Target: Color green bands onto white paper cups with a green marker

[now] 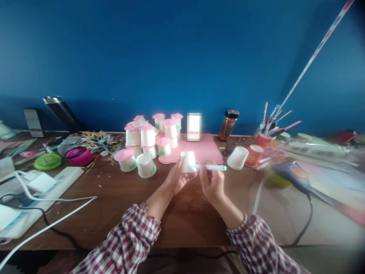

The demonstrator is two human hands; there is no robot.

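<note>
My left hand (176,179) is closed around a small white paper cup (188,161), held upside down above the brown table (114,205). My right hand (211,182) grips a white marker with a green cap (212,167), its tip touching the cup's side. Just behind lies a pink paper sheet (207,150). To the left stands a cluster of several white cups with pink tops (148,139), some stacked.
A white cup on its side (237,157) and a red cup (254,155) lie right of my hands, near a dark jar (228,125) and a pen holder (264,137). White cables (57,198), a power strip and tape rolls sit left. A glue gun (288,173) lies right.
</note>
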